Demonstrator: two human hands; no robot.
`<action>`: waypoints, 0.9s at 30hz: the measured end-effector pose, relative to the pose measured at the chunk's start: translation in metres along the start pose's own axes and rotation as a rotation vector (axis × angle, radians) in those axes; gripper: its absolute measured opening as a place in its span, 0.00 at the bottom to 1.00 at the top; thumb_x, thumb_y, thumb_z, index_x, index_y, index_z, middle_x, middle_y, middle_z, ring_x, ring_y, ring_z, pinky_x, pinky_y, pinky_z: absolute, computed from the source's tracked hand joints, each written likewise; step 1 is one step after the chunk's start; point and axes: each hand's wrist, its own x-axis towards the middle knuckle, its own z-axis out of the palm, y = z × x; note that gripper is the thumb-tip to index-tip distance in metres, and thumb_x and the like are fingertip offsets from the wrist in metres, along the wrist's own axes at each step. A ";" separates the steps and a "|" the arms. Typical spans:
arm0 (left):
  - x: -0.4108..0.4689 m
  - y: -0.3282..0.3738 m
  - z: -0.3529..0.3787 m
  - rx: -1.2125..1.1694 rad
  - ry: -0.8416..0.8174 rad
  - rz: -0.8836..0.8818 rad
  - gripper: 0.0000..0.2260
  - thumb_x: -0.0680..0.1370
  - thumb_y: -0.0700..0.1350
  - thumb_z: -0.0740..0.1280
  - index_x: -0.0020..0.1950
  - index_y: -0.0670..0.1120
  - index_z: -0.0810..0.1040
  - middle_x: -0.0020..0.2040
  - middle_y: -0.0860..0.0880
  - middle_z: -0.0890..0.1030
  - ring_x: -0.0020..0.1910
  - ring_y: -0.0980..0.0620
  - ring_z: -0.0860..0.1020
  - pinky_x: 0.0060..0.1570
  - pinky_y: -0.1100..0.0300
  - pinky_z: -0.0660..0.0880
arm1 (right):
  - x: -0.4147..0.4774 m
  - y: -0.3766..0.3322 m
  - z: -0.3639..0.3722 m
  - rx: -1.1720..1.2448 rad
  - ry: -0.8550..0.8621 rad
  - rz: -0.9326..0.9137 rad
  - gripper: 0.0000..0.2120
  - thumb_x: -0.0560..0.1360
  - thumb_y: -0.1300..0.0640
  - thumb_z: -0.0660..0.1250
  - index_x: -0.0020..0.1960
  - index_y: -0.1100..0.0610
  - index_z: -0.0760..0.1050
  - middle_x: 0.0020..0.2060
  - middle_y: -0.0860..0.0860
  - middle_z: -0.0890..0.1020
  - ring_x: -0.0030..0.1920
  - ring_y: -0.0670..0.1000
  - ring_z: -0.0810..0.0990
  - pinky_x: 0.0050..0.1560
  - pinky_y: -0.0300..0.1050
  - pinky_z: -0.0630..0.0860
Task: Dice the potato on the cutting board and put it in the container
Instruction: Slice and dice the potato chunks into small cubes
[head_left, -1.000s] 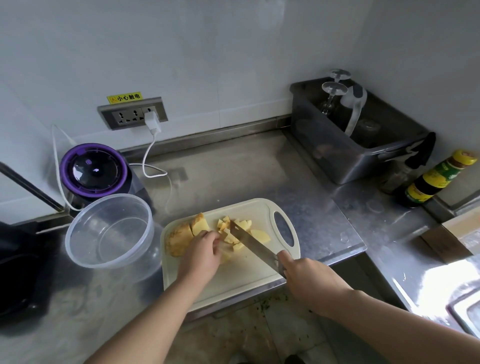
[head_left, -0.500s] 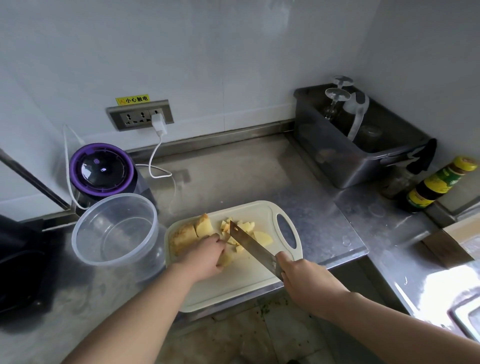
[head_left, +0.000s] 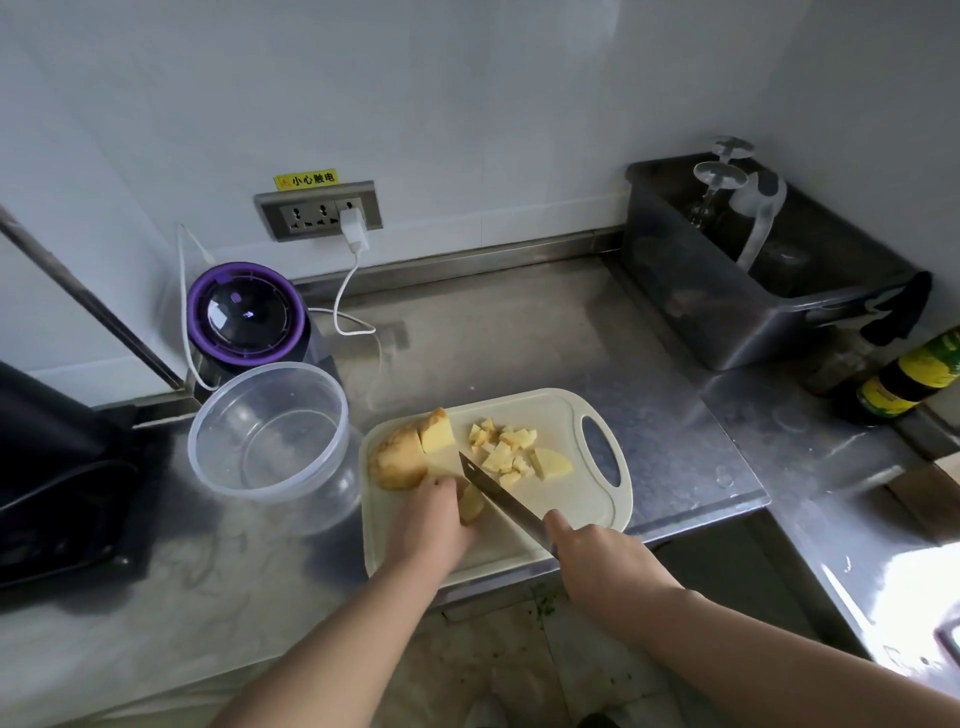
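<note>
Now the left hand (head_left: 434, 519) curls its fingers over a potato slice (head_left: 471, 503) in the middle of the cutting board (head_left: 566, 415), pinning it, while the right hand (head_left: 597, 556) is clenched round the knife (head_left: 498, 493) handle, blade angled just beside that slice. Diced cubes (head_left: 504, 449) lie to the right, two big chunks (head_left: 400, 457) to the left; the container (head_left: 270, 431) stands empty on the worktop (head_left: 519, 338). Firm, wet, likely slippery: best held flat-side down, fingertips tucked.
</note>
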 end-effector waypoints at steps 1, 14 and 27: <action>-0.001 -0.001 0.000 -0.009 0.001 -0.008 0.13 0.75 0.47 0.70 0.58 0.48 0.76 0.57 0.51 0.78 0.52 0.52 0.78 0.48 0.62 0.75 | 0.000 -0.001 0.001 0.001 -0.008 -0.003 0.19 0.79 0.66 0.58 0.66 0.51 0.61 0.43 0.53 0.79 0.42 0.52 0.81 0.44 0.49 0.81; -0.007 0.001 0.002 -0.067 0.059 -0.041 0.11 0.76 0.49 0.68 0.57 0.48 0.78 0.55 0.51 0.78 0.50 0.52 0.78 0.45 0.63 0.72 | -0.004 -0.007 -0.005 -0.039 0.006 -0.028 0.20 0.78 0.65 0.56 0.68 0.52 0.59 0.43 0.54 0.79 0.42 0.55 0.81 0.44 0.52 0.80; -0.007 0.000 0.003 -0.084 0.093 -0.076 0.05 0.76 0.48 0.68 0.51 0.50 0.79 0.49 0.53 0.81 0.40 0.57 0.73 0.39 0.66 0.68 | -0.005 -0.016 -0.005 -0.047 -0.023 -0.059 0.22 0.78 0.67 0.57 0.69 0.52 0.59 0.43 0.54 0.79 0.43 0.54 0.81 0.42 0.49 0.78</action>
